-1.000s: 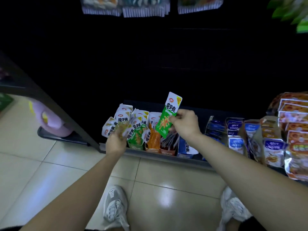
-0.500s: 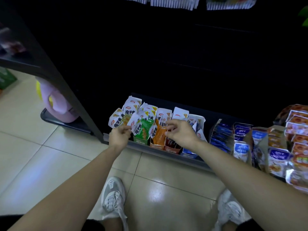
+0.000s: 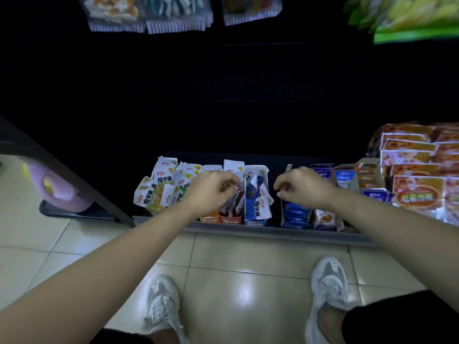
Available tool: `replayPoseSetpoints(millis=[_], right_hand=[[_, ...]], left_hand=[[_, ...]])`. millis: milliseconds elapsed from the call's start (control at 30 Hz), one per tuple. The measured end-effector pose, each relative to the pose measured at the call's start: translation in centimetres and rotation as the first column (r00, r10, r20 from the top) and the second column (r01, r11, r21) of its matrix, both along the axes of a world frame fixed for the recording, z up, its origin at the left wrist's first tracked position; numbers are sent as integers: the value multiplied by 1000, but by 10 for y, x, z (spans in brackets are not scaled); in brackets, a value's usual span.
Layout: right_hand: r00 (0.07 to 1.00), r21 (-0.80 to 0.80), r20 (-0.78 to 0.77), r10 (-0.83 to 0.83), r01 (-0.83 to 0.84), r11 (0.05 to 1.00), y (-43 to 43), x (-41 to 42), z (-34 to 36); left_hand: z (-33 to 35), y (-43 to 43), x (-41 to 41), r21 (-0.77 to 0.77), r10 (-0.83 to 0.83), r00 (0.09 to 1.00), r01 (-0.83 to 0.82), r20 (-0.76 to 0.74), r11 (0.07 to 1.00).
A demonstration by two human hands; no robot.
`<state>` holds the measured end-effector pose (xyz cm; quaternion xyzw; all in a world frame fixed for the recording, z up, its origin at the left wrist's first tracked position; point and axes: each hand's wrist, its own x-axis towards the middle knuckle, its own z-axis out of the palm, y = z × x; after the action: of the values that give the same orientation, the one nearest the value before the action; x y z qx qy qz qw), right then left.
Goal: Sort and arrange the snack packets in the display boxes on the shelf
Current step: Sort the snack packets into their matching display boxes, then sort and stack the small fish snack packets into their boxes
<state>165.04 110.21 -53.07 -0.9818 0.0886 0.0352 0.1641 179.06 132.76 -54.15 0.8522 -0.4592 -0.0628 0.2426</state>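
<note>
Light, soft packets (image 3: 234,203) are apparently pinched by their tops in the left hand (image 3: 211,192). The grip of the right hand (image 3: 303,187) cannot be determined.

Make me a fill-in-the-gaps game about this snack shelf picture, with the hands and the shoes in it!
1. The blue box of packets sits ___ the left hand and the right hand.
2. The floor under the grey shoes is made of square ___.
3. The big orange packets are stacked at the ___ end of the shelf.

Missing words: between; tiles; right.
</note>
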Motion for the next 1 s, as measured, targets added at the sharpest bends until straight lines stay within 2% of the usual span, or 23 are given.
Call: replayPoseSetpoints(millis=[67, 133, 267, 367, 467, 567, 733, 800, 900, 1000], right_hand=[[1000, -59, -11, 21, -21, 998, -21, -12, 2], [999, -112, -40, 29, -33, 993, -42, -25, 5], [993, -146, -111, 34, -50, 988, -80, -52, 4], [990, -102, -144, 2, -17, 995, -101, -62, -1], [984, -96, -176, -38, 22, 995, -116, -63, -14], [976, -48, -198, -92, 84, 995, -123, -57, -38], [973, -22, -136, -186, 185, 982, -128, -43, -94], [970, 43, -87, -228, 232, 972, -130, -36, -115], [949, 130, 68, -308, 298, 946, -135, -27, -141], [912, 138, 206, -355, 332, 933, -139, -21, -163]], left_hand=[[12, -21, -10, 113, -159, 979, 145, 126, 983], [21, -40, -17, 262, -300, 935, 247, 190, 933], [29, -74, -26, 455, -448, 867, 315, 218, 833], [24, -100, -29, 506, -516, 829, 357, 216, 785], [2, -124, -26, 491, -547, 811, 396, 210, 776], [-33, -147, -17, 426, -507, 839, 392, 199, 815], [-96, -182, 1, 361, -446, 848, 335, 287, 870], [-113, -195, 6, 293, -393, 864, 305, 316, 906], [-132, -215, 14, 176, -314, 894, 269, 319, 947], [-146, -230, 24, 107, -258, 937, 239, 237, 965]])
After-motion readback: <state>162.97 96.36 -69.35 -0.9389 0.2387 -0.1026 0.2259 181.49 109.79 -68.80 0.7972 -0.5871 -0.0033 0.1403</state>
